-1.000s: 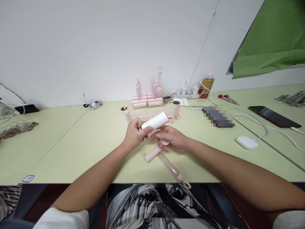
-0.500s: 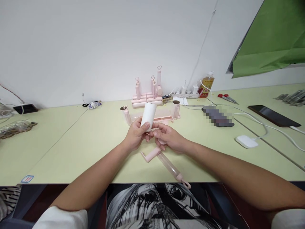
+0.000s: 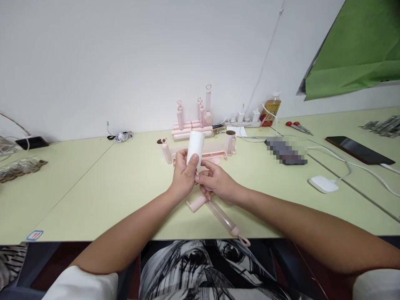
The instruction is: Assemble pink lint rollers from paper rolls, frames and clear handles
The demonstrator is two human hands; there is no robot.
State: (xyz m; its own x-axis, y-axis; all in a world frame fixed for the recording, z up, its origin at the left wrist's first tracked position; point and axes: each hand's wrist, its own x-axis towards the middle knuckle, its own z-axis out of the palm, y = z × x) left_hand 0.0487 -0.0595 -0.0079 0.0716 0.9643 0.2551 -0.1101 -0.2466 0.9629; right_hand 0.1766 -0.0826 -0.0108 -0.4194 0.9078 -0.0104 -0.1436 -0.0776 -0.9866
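"Roll, where?"
"One o'clock from the left hand, fingers clasping its base! Right hand, five o'clock from it: fingers curled, pinch unclear. Looks light, stiff, smooth; mid-barrel hold should suit."

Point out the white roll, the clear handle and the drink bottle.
White roll (image 3: 196,145): head view, middle of its side.
Clear handle (image 3: 220,213): head view, midway along its tube.
Drink bottle (image 3: 270,111): head view, its labelled body.
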